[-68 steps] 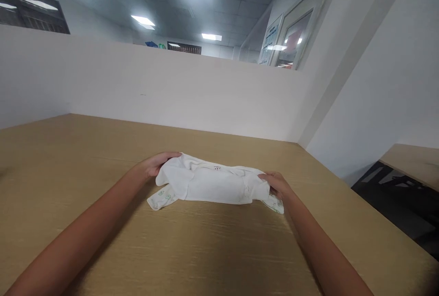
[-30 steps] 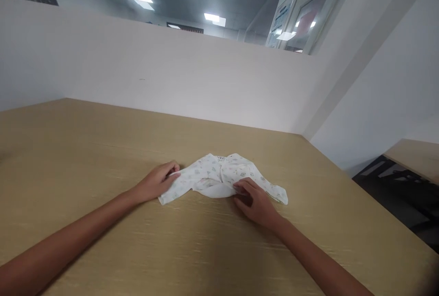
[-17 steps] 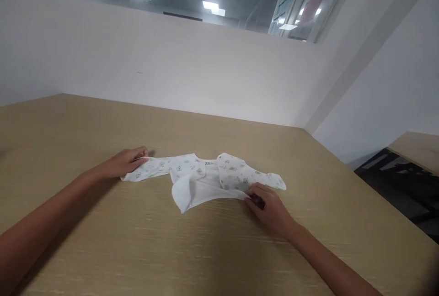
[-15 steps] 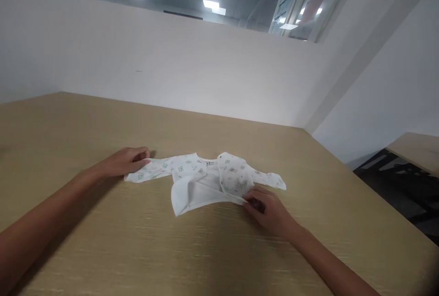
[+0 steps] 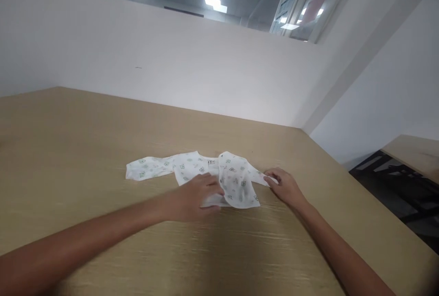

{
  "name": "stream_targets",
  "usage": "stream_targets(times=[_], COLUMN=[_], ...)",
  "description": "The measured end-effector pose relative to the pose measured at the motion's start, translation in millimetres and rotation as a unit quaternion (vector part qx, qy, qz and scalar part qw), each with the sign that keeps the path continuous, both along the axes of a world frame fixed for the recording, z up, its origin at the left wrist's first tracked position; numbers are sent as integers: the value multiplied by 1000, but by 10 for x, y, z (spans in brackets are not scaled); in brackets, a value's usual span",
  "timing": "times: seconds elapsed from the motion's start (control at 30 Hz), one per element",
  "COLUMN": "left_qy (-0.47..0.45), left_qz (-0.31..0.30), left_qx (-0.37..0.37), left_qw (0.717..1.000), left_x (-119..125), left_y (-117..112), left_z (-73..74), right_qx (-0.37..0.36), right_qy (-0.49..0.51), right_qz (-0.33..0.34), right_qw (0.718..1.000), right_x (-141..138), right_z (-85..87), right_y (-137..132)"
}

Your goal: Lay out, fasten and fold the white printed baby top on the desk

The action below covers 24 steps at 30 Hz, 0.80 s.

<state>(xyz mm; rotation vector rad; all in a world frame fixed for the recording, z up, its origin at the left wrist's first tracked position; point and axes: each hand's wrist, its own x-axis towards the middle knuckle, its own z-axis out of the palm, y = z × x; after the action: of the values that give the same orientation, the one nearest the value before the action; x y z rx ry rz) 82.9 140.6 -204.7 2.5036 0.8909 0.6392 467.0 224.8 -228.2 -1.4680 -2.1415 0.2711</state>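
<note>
A small white baby shirt (image 5: pixel 236 179), printed with little animal figures, lies spread on the table with its front open and its neck toward the wall. My left hand (image 5: pixel 195 198) is over the lower front, thumb and fingers apart, hiding part of the left panel and hem. Whether it touches the cloth I cannot tell. At the end of the right sleeve, my right hand (image 5: pixel 284 187) has thumb and fingers closed on the cuff, which is mostly covered. The left sleeve lies stretched out flat, with no hand on it.
The wooden table (image 5: pixel 103 127) reaches back to a white wall (image 5: pixel 206 63) with a glass pane above it. To the right, beyond the table edge, stands another table (image 5: pixel 411 150) with dark things under it.
My left hand has let go of the left sleeve and moved right over the shirt's front. My right hand has gone from the hem to the right cuff; the right panel now lies flatter.
</note>
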Motion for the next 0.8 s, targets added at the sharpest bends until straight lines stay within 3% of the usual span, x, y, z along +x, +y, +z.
stream_targets(times=[0.13,0.23,0.33,0.43,0.53,0.6,0.7,0.8], left_qy=[23,6,-12,-39,-62,-57,-4,85], left_qz=[-35,-53,-88,-109,-84,-31,16,72], left_qx=[22,32,34,42,40,27,14,27], left_qw=[999,998,995,992,994,998,1000,993], left_x=[150,172,182,178,165,170,190,200], left_y=[-63,-113,-201,-231,-12,299,845,1205], left_z=[-336,-443,-394,-194,34,92,-43,-326], right_qx=[10,-5,-6,113,203,176,108,28], right_qy=[5,-1,-30,-19,53,58,24,-8], right_qz=[-64,-118,-127,-98,14,146,297,324], right_qw=[998,993,991,989,978,972,948,945], right_x=[269,521,612,380,-158,-572,-1044,-1222], right_z=[-44,-31,32,164,284,303,234,147], right_y=[66,150,163,10,-302,-547,-874,-1081])
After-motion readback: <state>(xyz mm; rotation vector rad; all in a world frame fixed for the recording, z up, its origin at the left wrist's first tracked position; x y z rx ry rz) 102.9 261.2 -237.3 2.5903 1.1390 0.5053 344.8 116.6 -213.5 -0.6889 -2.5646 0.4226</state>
